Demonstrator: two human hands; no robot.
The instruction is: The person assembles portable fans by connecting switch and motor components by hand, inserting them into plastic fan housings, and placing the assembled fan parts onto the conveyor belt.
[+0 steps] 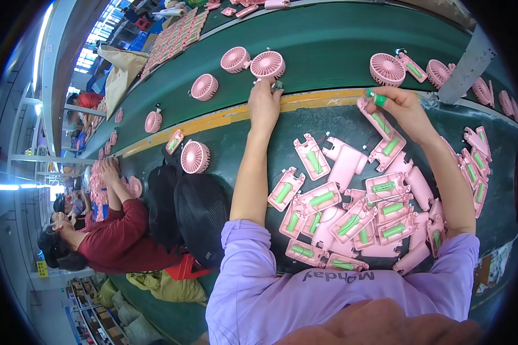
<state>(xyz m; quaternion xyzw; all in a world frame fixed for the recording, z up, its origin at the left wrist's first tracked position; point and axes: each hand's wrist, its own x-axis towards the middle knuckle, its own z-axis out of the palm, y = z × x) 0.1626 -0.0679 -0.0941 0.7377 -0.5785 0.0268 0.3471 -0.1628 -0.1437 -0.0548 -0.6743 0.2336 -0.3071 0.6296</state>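
Note:
My left hand reaches to the edge of the green conveyor belt, its fingers closed at the lower rim of a round pink fan head. A small green part shows beside those fingertips. My right hand pinches green tape at the top end of a pink handle shell with a green battery in it. Below lies a heap of pink handle shells, many with green batteries and thin wires.
More pink fan heads sit along the belt, beyond a yellow strip. A metal post stands at the right. Black bags lie left of my left arm. A co-worker in a dark red top works further left.

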